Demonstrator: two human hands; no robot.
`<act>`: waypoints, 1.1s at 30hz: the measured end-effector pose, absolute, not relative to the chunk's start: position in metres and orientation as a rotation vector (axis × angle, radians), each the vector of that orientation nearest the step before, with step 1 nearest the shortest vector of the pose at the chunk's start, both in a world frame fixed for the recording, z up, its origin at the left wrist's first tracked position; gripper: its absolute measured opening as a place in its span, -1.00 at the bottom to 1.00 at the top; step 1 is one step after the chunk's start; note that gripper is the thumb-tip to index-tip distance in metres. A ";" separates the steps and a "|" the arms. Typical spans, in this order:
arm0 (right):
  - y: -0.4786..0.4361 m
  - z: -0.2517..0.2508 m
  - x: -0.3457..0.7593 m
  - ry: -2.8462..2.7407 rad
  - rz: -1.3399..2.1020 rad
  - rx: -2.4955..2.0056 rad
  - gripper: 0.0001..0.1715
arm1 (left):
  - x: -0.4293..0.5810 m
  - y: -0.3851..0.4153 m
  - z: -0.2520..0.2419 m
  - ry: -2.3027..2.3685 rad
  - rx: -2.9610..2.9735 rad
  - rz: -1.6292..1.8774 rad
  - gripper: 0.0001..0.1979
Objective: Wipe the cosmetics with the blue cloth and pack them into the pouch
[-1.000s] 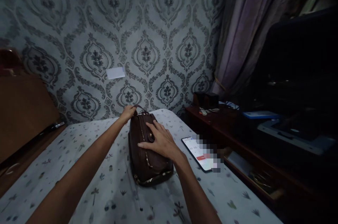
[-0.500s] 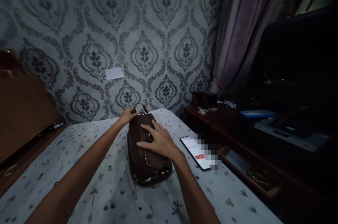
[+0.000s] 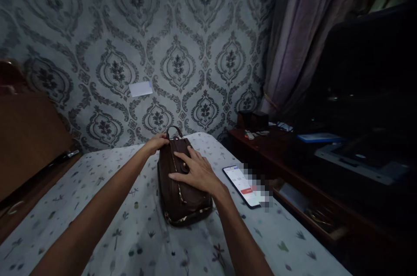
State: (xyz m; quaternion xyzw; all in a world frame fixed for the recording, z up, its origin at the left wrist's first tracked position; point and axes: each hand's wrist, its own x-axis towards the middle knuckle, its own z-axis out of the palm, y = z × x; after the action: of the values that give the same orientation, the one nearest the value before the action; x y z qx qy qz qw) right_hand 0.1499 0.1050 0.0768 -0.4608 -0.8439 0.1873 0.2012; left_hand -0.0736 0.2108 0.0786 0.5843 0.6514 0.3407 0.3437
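the brown bag lies on the bed, just below the middle of the frame. the right hand rests on its front, fingers spread toward the bag's top, thumb reaching left across the zipper. the left hand touches the bag's upper left corner, beside the handle; whether its fingers pinch anything, i cannot tell. right of centre lies a phone.
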 end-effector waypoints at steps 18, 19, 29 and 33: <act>0.108 0.072 0.155 -2.396 0.513 -1.237 -0.20 | -0.079 0.207 0.084 1.626 1.425 0.940 -0.73; 0.108 0.072 0.155 -2.396 0.514 -1.237 -0.20 | -0.079 0.206 0.084 1.624 1.428 0.950 -0.75; 0.106 0.073 0.154 -2.395 0.495 -1.232 -0.18 | -0.075 0.207 0.082 1.609 1.524 1.021 -0.73; 0.105 0.074 0.154 -2.395 0.490 -1.237 -0.16 | -0.071 0.217 0.087 1.629 1.626 1.079 -0.74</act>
State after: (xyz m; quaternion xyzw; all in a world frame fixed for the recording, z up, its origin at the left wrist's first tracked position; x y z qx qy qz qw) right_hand 0.1536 0.1047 0.0736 -0.4424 -0.8566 0.1753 0.1996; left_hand -0.0711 0.2169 0.0870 0.6111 0.6123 0.4055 0.2952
